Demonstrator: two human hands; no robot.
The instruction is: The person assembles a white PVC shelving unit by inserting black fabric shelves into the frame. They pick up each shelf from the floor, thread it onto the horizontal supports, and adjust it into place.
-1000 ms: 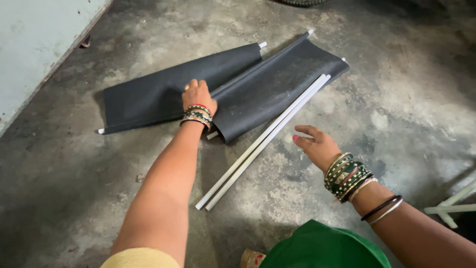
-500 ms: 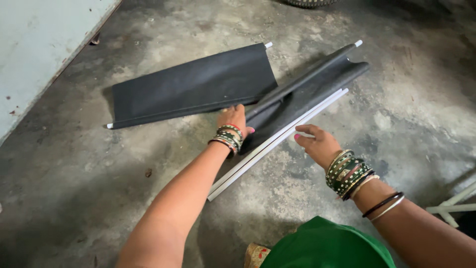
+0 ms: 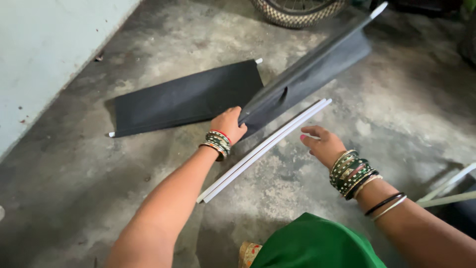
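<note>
Item: black cloth panel (image 3: 302, 79) on its rod, near end clamped in my left hand (image 3: 229, 124) and raised off the concrete floor (image 3: 99, 183); right hand (image 3: 322, 145) spread loose over two white pipes (image 3: 263, 149); best gripped firmly, lifted level

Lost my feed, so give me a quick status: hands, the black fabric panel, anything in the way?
Left hand gripping black fabric panel, far end raised. Right hand open, hovering beside white rods. Second panel flat on floor.
</note>
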